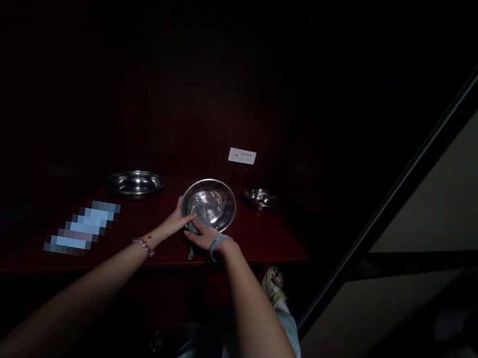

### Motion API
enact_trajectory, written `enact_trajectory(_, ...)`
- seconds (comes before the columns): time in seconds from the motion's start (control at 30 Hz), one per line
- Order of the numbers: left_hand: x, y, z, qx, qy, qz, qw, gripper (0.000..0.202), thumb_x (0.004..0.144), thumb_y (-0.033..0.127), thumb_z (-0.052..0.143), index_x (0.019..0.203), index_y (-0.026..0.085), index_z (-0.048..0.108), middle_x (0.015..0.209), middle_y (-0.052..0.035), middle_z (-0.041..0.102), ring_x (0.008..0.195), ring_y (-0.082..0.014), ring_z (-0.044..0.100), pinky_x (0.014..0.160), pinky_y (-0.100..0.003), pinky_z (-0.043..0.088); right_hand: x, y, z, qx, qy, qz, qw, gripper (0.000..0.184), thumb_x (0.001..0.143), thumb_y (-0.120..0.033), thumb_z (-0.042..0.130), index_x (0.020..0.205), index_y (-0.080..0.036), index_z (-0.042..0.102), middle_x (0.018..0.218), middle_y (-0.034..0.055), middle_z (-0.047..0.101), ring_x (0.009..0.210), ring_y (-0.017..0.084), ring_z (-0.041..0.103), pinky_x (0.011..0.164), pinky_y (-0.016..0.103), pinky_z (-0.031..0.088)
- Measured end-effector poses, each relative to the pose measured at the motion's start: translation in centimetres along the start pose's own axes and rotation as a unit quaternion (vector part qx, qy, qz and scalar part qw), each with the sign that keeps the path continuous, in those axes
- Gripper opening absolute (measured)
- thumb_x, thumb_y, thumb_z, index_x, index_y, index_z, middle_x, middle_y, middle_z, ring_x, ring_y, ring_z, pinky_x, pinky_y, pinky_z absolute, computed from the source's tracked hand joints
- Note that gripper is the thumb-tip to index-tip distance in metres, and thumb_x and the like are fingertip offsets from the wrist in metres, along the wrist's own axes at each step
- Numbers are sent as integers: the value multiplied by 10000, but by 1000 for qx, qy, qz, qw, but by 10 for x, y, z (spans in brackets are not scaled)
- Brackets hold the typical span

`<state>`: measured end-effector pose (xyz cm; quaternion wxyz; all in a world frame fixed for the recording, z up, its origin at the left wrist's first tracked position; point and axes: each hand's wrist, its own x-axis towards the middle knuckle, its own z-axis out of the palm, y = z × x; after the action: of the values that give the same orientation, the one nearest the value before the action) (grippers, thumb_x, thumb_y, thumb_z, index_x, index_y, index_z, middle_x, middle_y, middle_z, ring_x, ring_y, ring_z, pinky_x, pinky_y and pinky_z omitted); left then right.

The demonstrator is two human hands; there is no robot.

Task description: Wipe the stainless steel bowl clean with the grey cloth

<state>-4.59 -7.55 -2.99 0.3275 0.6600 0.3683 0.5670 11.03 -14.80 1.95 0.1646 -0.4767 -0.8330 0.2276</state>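
Note:
A shiny metal bowl [221, 200] is tilted up above the dark red table, its inside facing me. My left hand [175, 221] grips the bowl's left rim, thumb on the inside. At the lower rim my right hand [204, 237] is closed on a grey cloth [199, 214], which lies partly against the bowl's inner wall. One end of the cloth hangs below the fingers. Some of my fingertips are hidden behind the bowl and the cloth.
On the table [247, 238] stand a wide metal dish [136, 184] at the back left and a smaller metal bowl [259, 198] at the back right. A blurred-out light blue patch [82, 229] lies left. A white socket plate [241, 156] is on the back wall.

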Motion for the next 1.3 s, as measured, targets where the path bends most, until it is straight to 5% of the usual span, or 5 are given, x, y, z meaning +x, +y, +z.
enact_trajectory(0.13,5,-8,-1,-24,1,-9,1000,743,724,249,663,1409,176,385,1414,-147,535,1345,-292,485,1178,-459,302,-10,5,-19,-25,-77,72,994,713,925,-580,502,1528,-222,373,1616,60,316,1501,254,279,1241,379,216)
enact_trajectory(0.3,7,-9,-2,-36,18,-14,999,656,723,189,639,1364,171,502,1398,-129,587,1338,-288,511,1192,-467,292,-18,11,-37,-86,-86,104,987,614,990,-578,290,1459,-238,494,1545,48,442,1489,232,315,1256,438,136)
enact_trajectory(0.7,1,8,-3,-39,27,-15,999,532,707,226,657,1233,153,618,1279,-124,678,1234,-290,598,1149,-465,359,-26,34,-41,-356,130,59,924,649,951,-378,401,1544,-125,321,1629,76,262,1531,214,191,1265,414,-38)
enact_trajectory(0.9,0,9,-2,-33,34,-10,999,482,725,276,641,1187,137,641,1232,-134,697,1206,-304,609,1122,-479,384,-17,29,-32,-338,111,97,930,647,914,-376,468,1504,-120,403,1594,127,336,1518,258,236,1256,452,-57)
enact_trajectory(1.3,-4,4,3,-16,-31,-43,998,608,781,391,665,1332,167,541,1323,-132,646,1281,-300,558,1149,-469,359,-17,-9,-22,-218,-52,129,966,723,817,-574,615,1457,-264,488,1490,118,518,1324,361,532,1072,481,436)
